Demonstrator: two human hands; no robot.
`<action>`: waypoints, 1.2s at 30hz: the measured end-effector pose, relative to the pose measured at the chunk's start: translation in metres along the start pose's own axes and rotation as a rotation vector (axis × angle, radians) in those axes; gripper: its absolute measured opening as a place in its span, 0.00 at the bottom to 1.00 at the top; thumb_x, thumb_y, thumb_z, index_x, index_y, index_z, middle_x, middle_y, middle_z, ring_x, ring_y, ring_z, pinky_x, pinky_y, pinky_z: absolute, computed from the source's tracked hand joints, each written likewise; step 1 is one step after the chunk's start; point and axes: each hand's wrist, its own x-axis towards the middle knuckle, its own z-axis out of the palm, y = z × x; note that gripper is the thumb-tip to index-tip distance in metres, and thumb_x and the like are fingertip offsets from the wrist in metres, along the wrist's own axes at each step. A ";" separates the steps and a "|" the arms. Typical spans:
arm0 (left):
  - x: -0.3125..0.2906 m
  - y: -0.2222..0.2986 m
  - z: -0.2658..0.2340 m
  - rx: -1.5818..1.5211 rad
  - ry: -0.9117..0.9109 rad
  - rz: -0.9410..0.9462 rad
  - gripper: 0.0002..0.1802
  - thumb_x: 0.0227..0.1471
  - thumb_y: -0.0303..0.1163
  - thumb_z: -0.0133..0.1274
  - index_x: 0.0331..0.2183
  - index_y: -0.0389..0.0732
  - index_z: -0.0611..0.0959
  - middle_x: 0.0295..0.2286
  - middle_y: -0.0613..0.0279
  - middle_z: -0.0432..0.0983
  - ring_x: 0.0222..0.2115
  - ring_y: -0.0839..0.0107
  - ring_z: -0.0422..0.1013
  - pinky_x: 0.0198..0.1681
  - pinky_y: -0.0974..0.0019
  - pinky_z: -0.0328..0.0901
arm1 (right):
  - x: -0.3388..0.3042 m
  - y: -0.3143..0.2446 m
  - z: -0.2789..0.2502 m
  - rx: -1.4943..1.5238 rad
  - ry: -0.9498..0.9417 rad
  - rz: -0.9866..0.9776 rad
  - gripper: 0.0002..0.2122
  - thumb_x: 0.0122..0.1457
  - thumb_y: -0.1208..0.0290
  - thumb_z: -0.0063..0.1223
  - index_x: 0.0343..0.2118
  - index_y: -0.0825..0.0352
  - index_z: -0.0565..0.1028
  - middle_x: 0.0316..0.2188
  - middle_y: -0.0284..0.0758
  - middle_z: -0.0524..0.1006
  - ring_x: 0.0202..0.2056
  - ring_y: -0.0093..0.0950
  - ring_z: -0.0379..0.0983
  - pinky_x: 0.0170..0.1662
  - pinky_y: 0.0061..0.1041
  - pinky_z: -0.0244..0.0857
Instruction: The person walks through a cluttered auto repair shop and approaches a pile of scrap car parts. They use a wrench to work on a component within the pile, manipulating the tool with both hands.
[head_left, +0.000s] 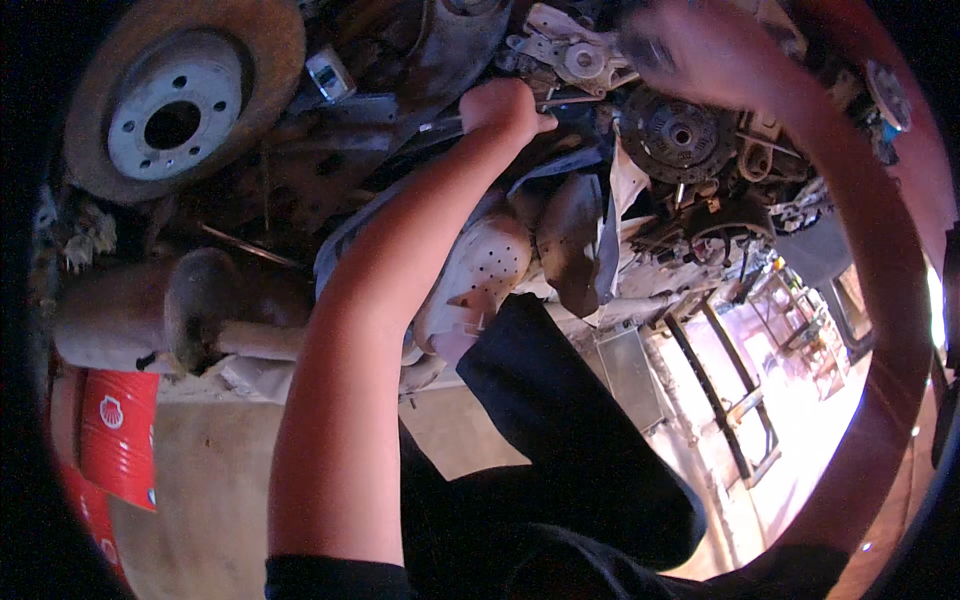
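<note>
My left hand (497, 108) is closed in a fist among dark metal parts, its forearm reaching up through the middle of the view. A thin metal rod (572, 100) sticks out on its right side, and the fist is wrapped round it. Up and to the right, my right hand (690, 55) is smeared by motion, so its fingers cannot be made out. It is nearest to a light grey cast metal part (583, 62) with a round centre. Just below that hand sits a dark clutch disc (678, 135) with a toothed hub.
At upper left hangs a rusty brake disc (180, 165) with several bolt holes. A perforated heat shield (492, 262) and a brown cylindrical exhaust part (120, 310) lie below. Red containers (122, 435) stand at lower left. A metal frame (735, 400) is at right.
</note>
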 end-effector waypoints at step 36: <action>-0.153 -0.099 -0.020 -1.195 0.245 0.005 0.19 0.48 0.40 0.48 0.17 0.34 0.78 0.15 0.52 0.73 0.19 0.60 0.71 0.20 0.59 0.63 | -0.049 -0.188 0.134 0.695 0.956 0.813 0.18 0.46 0.59 0.58 0.35 0.67 0.73 0.26 0.41 0.76 0.29 0.36 0.74 0.34 0.30 0.65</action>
